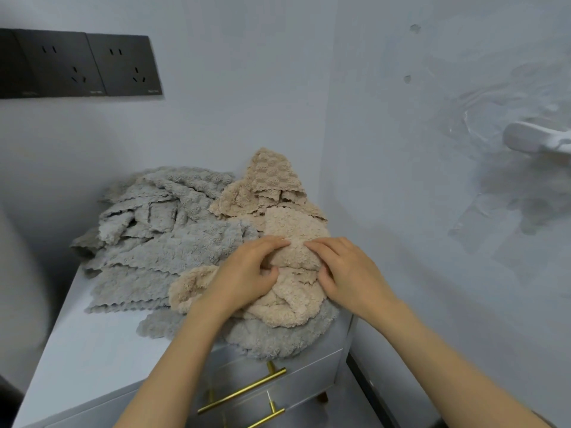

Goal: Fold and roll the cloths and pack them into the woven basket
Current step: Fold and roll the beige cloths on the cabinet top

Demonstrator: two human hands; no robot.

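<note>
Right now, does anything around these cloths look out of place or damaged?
Yes. A grey cloth droops over the front edge of the cabinet above the gold handles and could slide off. The right wall has two chipped spots and a patchy smear.

One view here, taken from the person's head. It looks forward and steeply down over a white cabinet top (102, 350) into the corner of pale blue-grey painted walls (231, 88). It's close in: two bare forearms climb from the bottom edge, and the left hand (247, 273) and right hand (349, 270) meet on a beige fluffy cloth (296, 251) at mid-frame. The lens is wide, so the edges bend. A black wall socket panel (80, 64) slants at upper left, and a white plastic wall fitting (534, 142) blurs at the right edge. Right below, the brass bar drawer handles (244, 390) show almost from overhead.
</note>
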